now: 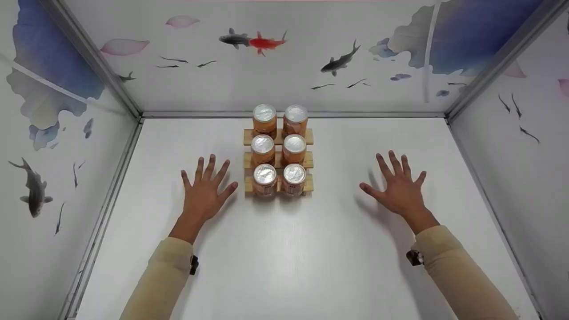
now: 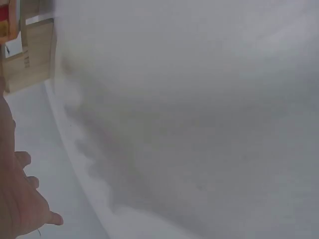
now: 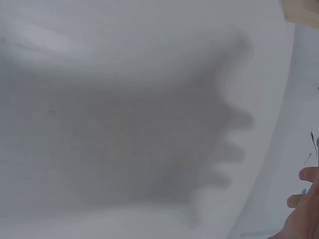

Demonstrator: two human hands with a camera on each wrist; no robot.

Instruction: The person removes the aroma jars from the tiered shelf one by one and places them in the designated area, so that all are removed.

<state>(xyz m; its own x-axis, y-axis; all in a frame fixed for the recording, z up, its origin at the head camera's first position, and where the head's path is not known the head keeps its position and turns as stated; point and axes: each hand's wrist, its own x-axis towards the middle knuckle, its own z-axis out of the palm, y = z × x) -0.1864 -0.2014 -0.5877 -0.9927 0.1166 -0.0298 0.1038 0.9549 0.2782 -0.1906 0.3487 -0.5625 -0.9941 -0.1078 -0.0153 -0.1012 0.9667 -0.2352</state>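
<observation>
Several round cans with silvery lids stand in two columns on a stepped wooden rack (image 1: 247,160) at the table's back middle. The back and middle cans, such as the can (image 1: 294,151), look orange; the front ones, such as the can (image 1: 265,182), look paler and see-through. My left hand (image 1: 203,195) is spread with straight fingers just left of the rack, holding nothing. To the right of the rack, farther off, my right hand (image 1: 400,191) is likewise spread and holds nothing. Both hands cast shadows on the tabletop. In the left wrist view, part of the rack (image 2: 37,55) shows beyond the left hand (image 2: 20,204).
The white table (image 1: 284,258) is bordered by upright panels with painted fish and leaves. A metal rail (image 1: 200,114) runs along the table's back edge. Dark devices, such as the one on the right wrist (image 1: 414,257), sit at both cuffs.
</observation>
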